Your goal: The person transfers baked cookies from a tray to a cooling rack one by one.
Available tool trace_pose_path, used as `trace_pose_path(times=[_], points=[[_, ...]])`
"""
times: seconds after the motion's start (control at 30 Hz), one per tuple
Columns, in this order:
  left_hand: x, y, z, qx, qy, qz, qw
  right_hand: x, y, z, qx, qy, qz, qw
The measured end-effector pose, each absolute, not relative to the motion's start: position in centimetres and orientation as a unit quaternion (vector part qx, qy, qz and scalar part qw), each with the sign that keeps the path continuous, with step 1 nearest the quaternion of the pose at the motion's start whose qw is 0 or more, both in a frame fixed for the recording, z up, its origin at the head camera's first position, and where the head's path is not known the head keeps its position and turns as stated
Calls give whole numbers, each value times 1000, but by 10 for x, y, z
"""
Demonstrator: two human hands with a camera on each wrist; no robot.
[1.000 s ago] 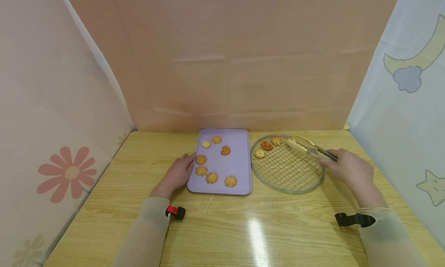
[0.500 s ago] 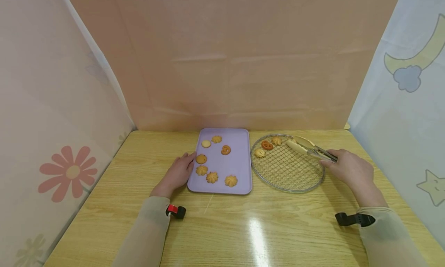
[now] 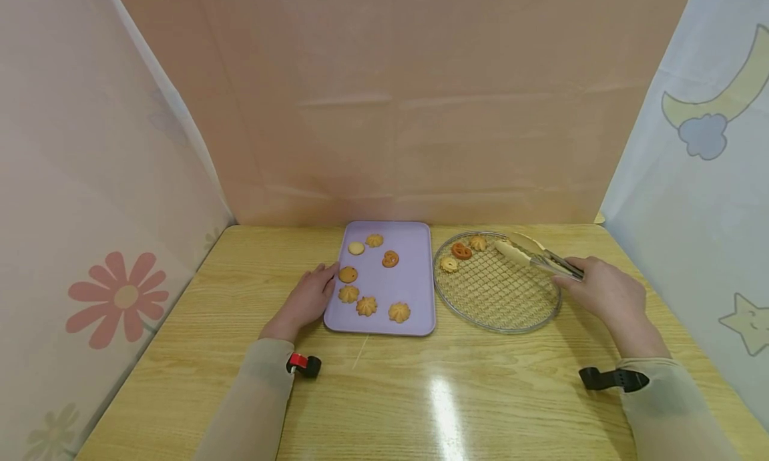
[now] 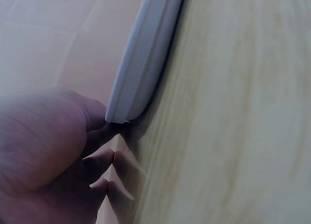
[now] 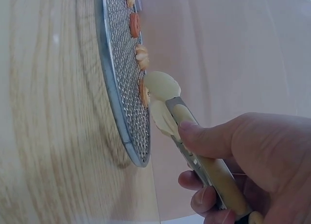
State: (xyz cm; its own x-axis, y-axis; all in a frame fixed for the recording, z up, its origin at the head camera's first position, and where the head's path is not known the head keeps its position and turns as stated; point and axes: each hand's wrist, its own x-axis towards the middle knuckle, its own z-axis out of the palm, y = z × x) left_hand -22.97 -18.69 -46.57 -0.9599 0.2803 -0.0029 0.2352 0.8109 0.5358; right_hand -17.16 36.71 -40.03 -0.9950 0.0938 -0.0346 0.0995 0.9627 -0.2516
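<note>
My right hand grips a pair of tongs with pale tips and metal arms. Their tips are parted over the far right side of a round wire rack. In the right wrist view a cookie lies on the rack at the tips, partly hidden by them. At the left edge of a purple tray, my left hand pinches the rim between thumb and finger. Flower-shaped cookies, a pretzel, a pale round cookie and a browner one lie on the tray.
On the rack's left side sit another pretzel, a swirled cookie and a pale cookie. Tray and rack stand side by side on a wooden table. A brown backdrop rises behind; printed cloth hangs at both sides.
The tongs' tips look slightly further apart than half a second ago. Both hands, the tray and the rack stay in place.
</note>
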Motion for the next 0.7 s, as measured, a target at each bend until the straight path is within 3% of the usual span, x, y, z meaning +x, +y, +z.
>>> trace_pose_path(times=[0.7], points=[[-231, -186, -468, 133, 950, 281, 37, -177, 332, -388, 15, 989, -138, -43]])
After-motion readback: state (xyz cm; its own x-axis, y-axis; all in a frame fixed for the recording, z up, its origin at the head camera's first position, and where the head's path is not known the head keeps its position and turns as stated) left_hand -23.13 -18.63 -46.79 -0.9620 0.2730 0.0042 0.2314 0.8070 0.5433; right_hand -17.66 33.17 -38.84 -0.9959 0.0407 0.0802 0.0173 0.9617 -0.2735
